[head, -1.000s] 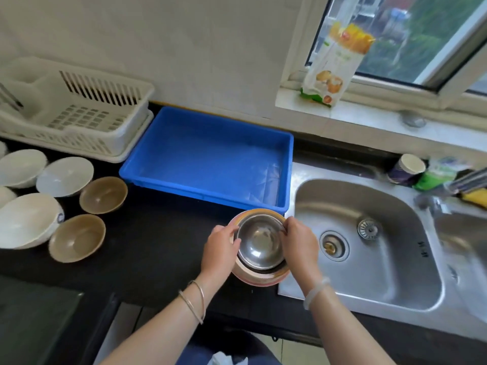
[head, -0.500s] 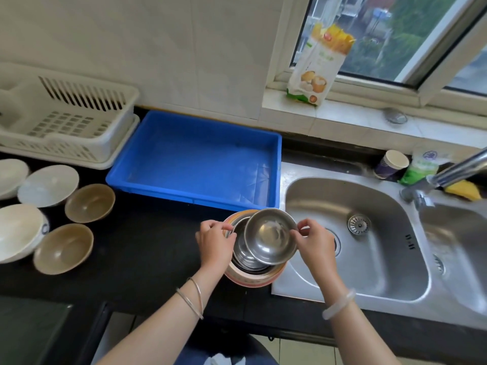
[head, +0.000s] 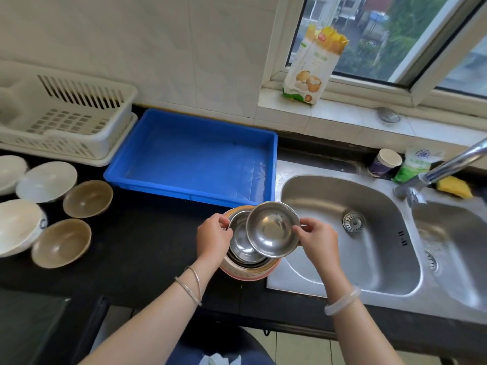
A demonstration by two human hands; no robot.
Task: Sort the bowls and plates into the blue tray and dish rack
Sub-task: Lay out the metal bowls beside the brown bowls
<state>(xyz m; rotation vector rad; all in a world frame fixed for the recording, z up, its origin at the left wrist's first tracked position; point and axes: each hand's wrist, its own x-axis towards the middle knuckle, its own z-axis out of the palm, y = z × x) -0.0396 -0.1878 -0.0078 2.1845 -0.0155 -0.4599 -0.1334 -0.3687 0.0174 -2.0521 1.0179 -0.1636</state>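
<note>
At the far left of the frame, white plates (head: 46,180) and brown bowls (head: 88,198) sit on the black desk (head: 142,241) below the white dish rack (head: 66,119). The blue tray (head: 192,156) lies at centre. The left hand (head: 213,239) grips the stacked bowls (head: 245,259); the right hand (head: 316,241) pinches a raised steel bowl (head: 272,229) beside the sink (head: 355,233).

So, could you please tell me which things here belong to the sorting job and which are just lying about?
Part of the job:
steel bowl in right hand
bowl stack under left hand
blue tray
dish rack
brown bowls
white dishes

Lying about:
flour bag
paper cup
yellow sponge
</note>
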